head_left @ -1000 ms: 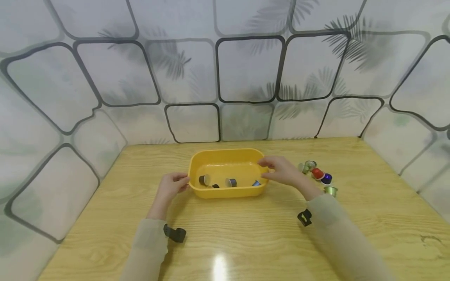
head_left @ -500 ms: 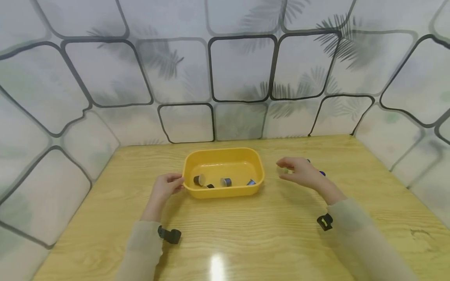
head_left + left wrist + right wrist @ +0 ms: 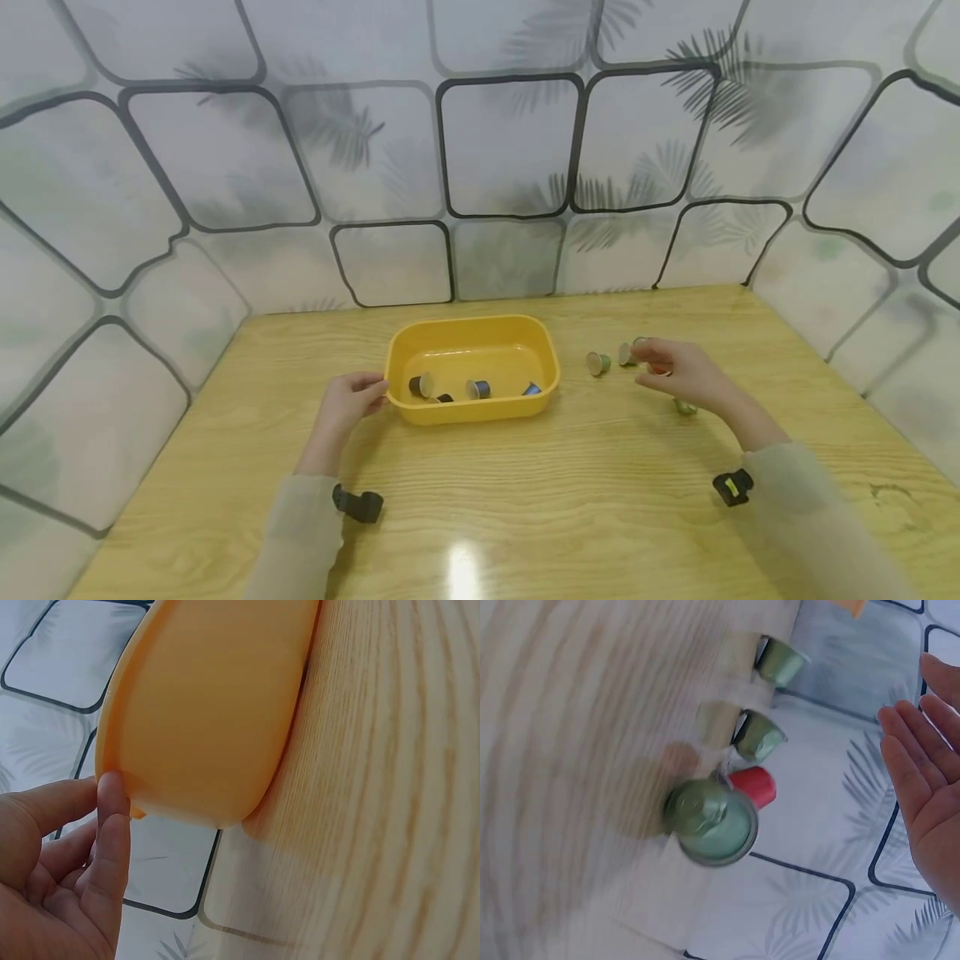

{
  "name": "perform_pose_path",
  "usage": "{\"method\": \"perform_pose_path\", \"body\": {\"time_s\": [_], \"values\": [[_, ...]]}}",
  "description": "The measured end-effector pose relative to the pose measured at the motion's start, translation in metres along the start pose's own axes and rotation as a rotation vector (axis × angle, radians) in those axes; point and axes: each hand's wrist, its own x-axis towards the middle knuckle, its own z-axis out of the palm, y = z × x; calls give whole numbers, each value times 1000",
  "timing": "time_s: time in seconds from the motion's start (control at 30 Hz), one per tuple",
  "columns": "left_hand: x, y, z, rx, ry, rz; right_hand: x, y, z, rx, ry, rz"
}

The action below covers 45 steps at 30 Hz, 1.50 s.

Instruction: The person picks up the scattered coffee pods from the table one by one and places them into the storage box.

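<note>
My left hand [image 3: 341, 412] pinches the left end of a yellow plastic tray [image 3: 480, 360]; in the left wrist view its thumb and fingers [image 3: 112, 795] meet at the rim. Inside the tray lie a few dark and blue coffee capsules [image 3: 478, 389]. My right hand [image 3: 693, 379] hovers over loose capsules to the tray's right, holding nothing, its fingers loosely extended in the right wrist view. Around it are two pale-faced green capsules [image 3: 597, 363], a red capsule [image 3: 754, 786] partly hidden by the fingers in the head view, and a nearer green capsule [image 3: 685, 407].
Everything stands on a light wood-grain table [image 3: 480, 475]. A patterned wall covering [image 3: 510, 258] closes off the back and both sides. Black camera mounts [image 3: 358, 504] sit at both wrists.
My right hand has left the tray's right end and moved right over the loose capsules, uncovering the pale-faced green ones. My left hand stays on the tray. The head view has turned slightly right.
</note>
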Motion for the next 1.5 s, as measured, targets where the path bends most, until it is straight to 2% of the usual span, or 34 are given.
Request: {"method": "perform_pose_path", "body": {"time_s": [0.27,0.53,0.73,1.07,1.37,1.5], "values": [[-1,1,-2,-8,3,13,-12,12,-3,15,11,33],[0,0,0,-19,3,4,-17,23,-5,-57,55,36],[0,0,0,-18,2,6,-24,32,-7,-41,64,48],[0,-2,0,-13,2,8,-32,43,-9,-92,39,118],[0,0,0,-18,1,2,-31,51,-8,-164,7,95],[0,-1,0,-25,1,-3,-30,51,-8,-186,-23,113]]}}
